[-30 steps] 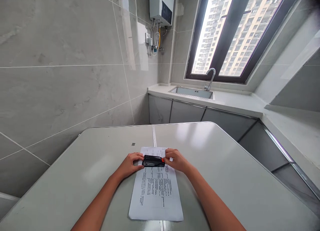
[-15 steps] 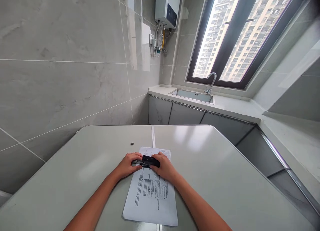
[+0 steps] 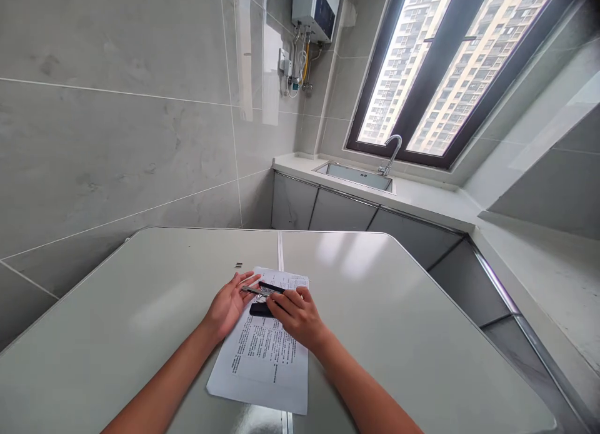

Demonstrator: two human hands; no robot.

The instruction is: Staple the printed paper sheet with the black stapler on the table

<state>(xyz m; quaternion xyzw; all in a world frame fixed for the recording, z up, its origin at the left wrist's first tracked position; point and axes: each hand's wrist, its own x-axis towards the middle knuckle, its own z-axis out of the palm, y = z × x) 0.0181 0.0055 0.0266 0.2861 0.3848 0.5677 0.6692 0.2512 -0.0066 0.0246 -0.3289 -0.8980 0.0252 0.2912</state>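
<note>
A black stapler (image 3: 261, 309) is spread apart over the printed paper (image 3: 262, 378), its metal staple channel sticking out between the two black halves. My right hand (image 3: 296, 314) is wrapped round the stapler's right end. On the left, my left hand (image 3: 229, 302) is turned partly palm up with its fingers stretched out, close by the tip of the metal channel. Whether those fingers touch the channel, I cannot tell. Just beyond my left fingertips, a few small dark strips (image 3: 239, 265) that look like staples lie on the table.
The pale glossy table (image 3: 398, 334) has a seam (image 3: 280, 249) down its middle. Past its far edge are grey cabinets (image 3: 337, 210), a sink (image 3: 360, 176) and a tap (image 3: 392, 152). A tiled wall (image 3: 117, 140) runs along the left.
The stapler has gone from closed to spread apart. My left hand has let go of its front end and opened, palm turning up. My right hand keeps its hold; the view has shifted slightly.
</note>
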